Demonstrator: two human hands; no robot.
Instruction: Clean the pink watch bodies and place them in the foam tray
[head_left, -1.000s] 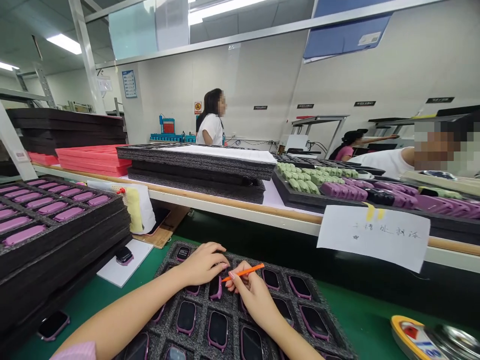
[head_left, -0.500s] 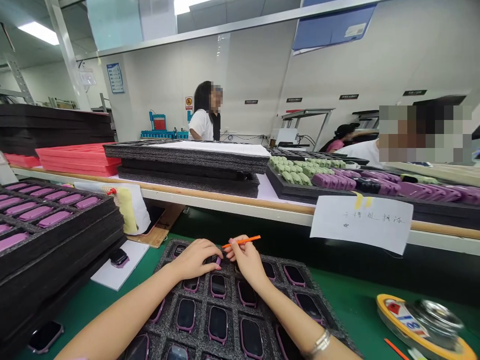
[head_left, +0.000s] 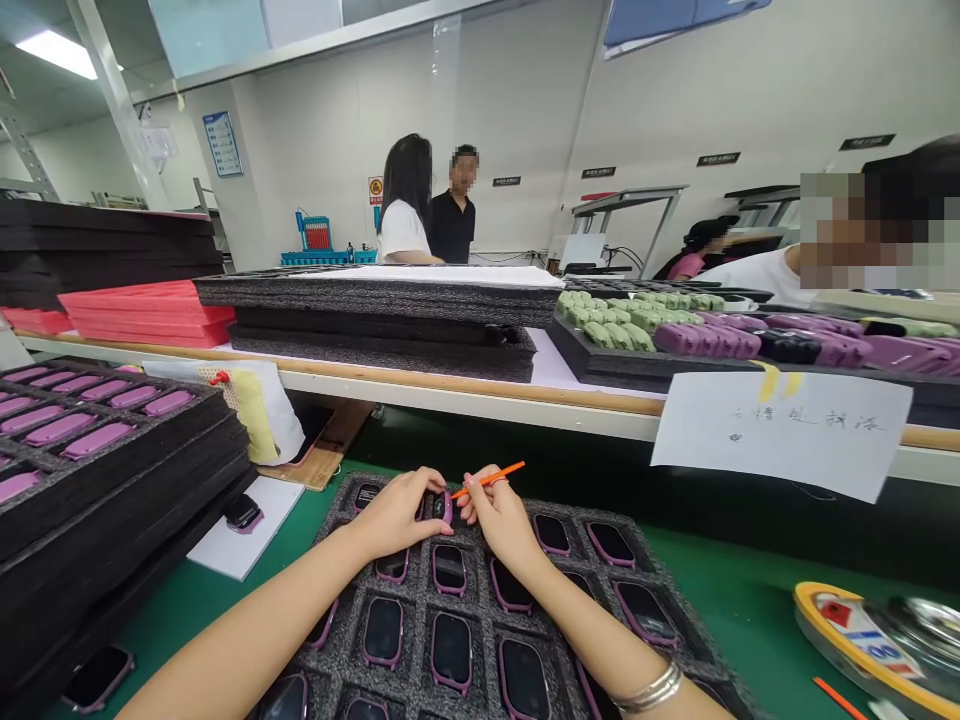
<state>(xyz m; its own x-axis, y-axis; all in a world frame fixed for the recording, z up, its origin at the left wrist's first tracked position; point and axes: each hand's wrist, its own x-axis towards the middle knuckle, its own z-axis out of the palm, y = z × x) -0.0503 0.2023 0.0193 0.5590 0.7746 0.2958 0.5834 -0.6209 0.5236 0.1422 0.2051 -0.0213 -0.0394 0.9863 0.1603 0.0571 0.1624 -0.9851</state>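
Observation:
A black foam tray (head_left: 480,600) on the green bench holds several purple smartwatch bodies with dark screens. At its far edge my left hand (head_left: 397,512) pinches one purple watch body (head_left: 442,506) tilted up out of its pocket. My right hand (head_left: 501,515) sits right beside it, fingers closed round a thin orange stick (head_left: 491,478) whose tip points at that watch.
A stack of foam trays with purple watches (head_left: 90,440) stands at left, with a loose watch on a white card (head_left: 244,513) beside it. A shelf (head_left: 465,385) behind carries foam trays, green and purple parts and a paper note (head_left: 780,430). A yellow-rimmed dish (head_left: 862,640) lies right. Other people work behind.
Both hands shifted slightly to the far edge of the tray and the left hand lifted one watch up on its edge. A second person appeared in the background.

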